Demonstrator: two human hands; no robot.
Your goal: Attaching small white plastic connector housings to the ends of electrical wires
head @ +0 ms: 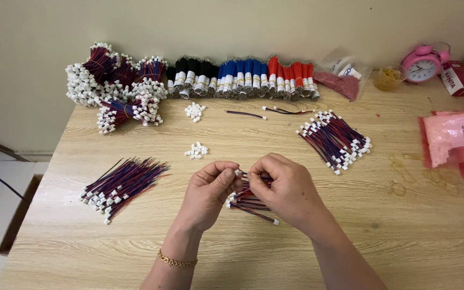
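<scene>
While both hands meet over the middle of the pale wood-grain desk [350,236], the left hand [209,190] pinches a small white plastic connector [238,173] between thumb and forefinger, and the right hand [285,185] grips a small bundle of red-and-blue wires [248,203] touching it. Loose white connectors [196,151] lie just beyond; a wire pile with white plugs [120,185] lies left.
</scene>
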